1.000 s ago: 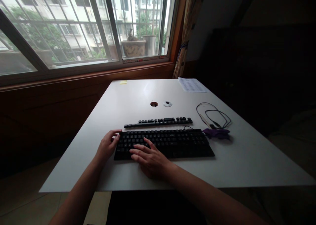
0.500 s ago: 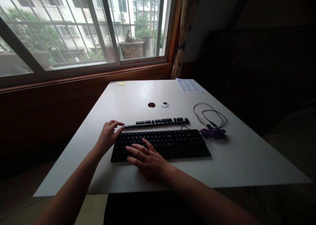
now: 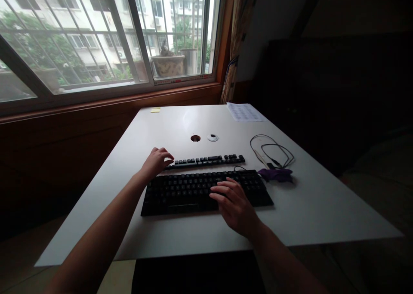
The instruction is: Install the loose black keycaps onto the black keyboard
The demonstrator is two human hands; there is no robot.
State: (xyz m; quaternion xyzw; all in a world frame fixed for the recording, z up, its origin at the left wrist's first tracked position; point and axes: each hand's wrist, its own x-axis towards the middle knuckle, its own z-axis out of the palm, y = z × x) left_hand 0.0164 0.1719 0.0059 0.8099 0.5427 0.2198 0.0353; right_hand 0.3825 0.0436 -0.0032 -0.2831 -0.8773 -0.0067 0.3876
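Observation:
A black keyboard [image 3: 190, 193] lies flat near the front of the white table. Just behind it, loose black keycaps [image 3: 213, 160] stand in two rows. My left hand [image 3: 157, 161] reaches over the keyboard's far left corner to the left end of the rows. Its thumb and index finger come together there around what seems to be a keycap, mostly covered by the fingertips. On the right half of the keyboard rests my right hand [image 3: 234, 203], palm down, fingers stretched out and slightly bent, holding nothing.
Right of the keyboard lie a purple cloth [image 3: 277, 175] and a looped cable [image 3: 284, 150]. Farther back are a table hole [image 3: 195, 138], a round white cover [image 3: 213, 137], printed paper [image 3: 245, 112] and a yellow note [image 3: 155, 110]. A barred window stands beyond.
My left hand has moved right and away from me, to the left end of the back keycap row. My right hand has slid right across the keyboard. The view has shifted slightly.

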